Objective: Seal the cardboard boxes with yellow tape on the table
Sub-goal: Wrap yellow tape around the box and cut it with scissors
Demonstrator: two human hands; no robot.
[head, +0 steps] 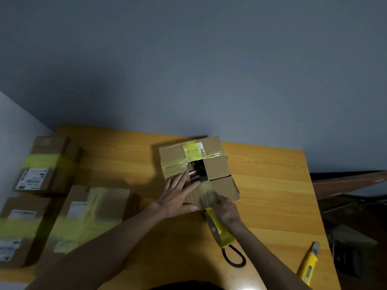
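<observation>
Two bare forearms (pixel 109 245) were seen nearest, stretched over the surface (pixel 272 185). The left grip (pixel 178 195) was laid flat on the near flaps of the open box (pixel 217 170), fingers straight, with nothing held. The right grip (pixel 225 210) was curled, and a yellow tape strip (pixel 207 193) seemed to be pinched by it at the box's near edge. The tape roll (pixel 221 232) was seen just under that wrist; whether it was held too could not be told.

The gap (pixel 198 169) between the flaps was found straight ahead of the right grip, just past the left fingertips. The strip was pointed from near to far, so it would likely have to be pulled away from the body, over that gap. The right grip was nearer the strip.

Four boxes were counted: one open, and three taped boxes (pixel 90 216) well to the left of the left grip. One roll, one yellow knife (pixel 308 262) to the right of the right grip, and one black loop (pixel 233 256) were counted.
</observation>
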